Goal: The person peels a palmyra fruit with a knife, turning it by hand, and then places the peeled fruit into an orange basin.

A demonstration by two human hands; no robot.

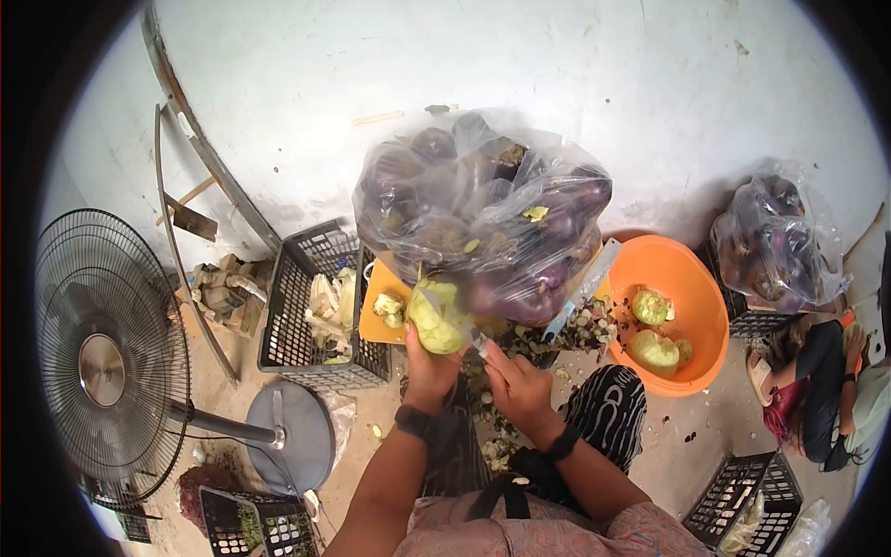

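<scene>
My left hand holds a pale green peeled vegetable from below and the left. Close to its right side, my right hand is closed round a small knife, whose blade is hard to make out. Just beyond my hands sits a large clear plastic bag full of dark purple vegetables, with pale scraps on top. An orange board shows at the bag's left edge, with a pale trimmed piece on it. Dark peelings lie to the right of my hands.
On the right, an orange basin holds peeled vegetables. A second bag and a seated person are farther right. Black crates stand at left and lower right. A large fan is at far left.
</scene>
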